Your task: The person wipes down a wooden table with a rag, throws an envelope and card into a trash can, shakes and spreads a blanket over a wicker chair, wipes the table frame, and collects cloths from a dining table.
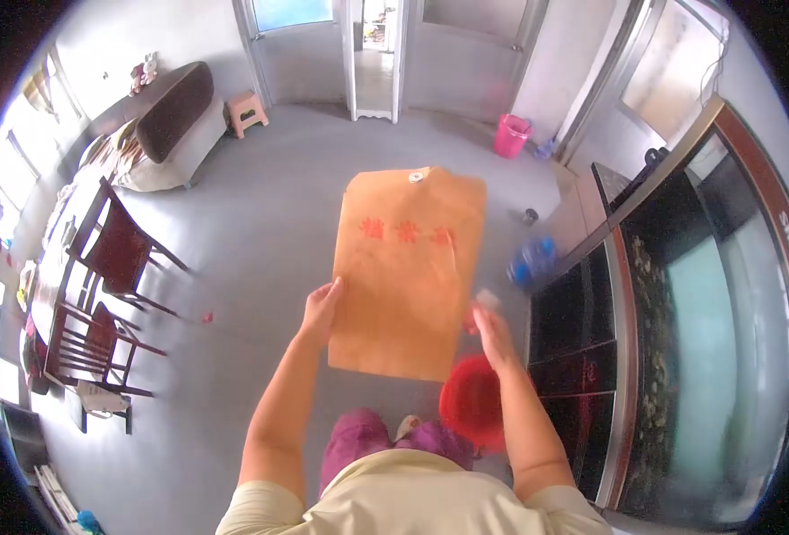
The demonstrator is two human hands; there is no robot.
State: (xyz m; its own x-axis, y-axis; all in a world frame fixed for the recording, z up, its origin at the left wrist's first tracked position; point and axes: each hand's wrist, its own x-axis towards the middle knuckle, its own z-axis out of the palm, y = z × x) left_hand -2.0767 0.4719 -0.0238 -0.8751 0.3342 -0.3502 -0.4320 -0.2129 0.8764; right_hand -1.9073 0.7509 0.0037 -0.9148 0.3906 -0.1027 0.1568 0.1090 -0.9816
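Note:
A brown paper document envelope [403,294] with red printed characters and a round white fastener near its top is held upright in front of me. My left hand [321,312] grips its left edge, the thumb lying on the front. At the lower right edge of the envelope is my right hand [493,337], its fingers curled around a small whitish-pink thing [487,301] that is blurred. Whether that hand also touches the paper cannot be made out. Below the right hand is a round red plastic object [475,406], partly covered by my forearm.
Dark wooden chairs [123,250] stand at the left, a sofa [176,125] and a pink stool [246,114] farther back. A pink bucket [512,136] is near the far wall. Blue-tinted bottles [534,261] lie beside the large glass-fronted cabinet [706,339] at the right.

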